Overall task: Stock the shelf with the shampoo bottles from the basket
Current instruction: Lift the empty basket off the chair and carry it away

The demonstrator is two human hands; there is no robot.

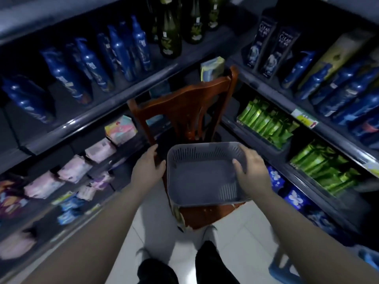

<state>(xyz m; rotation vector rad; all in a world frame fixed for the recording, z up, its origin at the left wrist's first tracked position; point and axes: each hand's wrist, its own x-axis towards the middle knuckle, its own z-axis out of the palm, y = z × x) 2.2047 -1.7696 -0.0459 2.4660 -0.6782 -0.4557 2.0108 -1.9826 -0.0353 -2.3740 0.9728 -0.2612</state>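
A grey plastic basket (202, 177) with slotted walls sits on the seat of a wooden chair (184, 111) and holds nothing inside. My right hand (251, 171) grips its right rim, thumb inside the wall. My left hand (149, 165) is at the basket's left side, fingers around the chair's seat edge or back post; which one is unclear. Blue shampoo bottles (90, 64) stand in rows on the left shelf (98, 111), and more blue bottles (336, 87) fill the right shelf.
Dark green bottles (170, 37) stand at the back corner. Green sachets (266, 121) hang under the right shelf, pink and pastel packs (75, 169) line the lower left shelves. A blue stool (287, 269) is at the lower right. White floor tiles and my dark shoes lie below.
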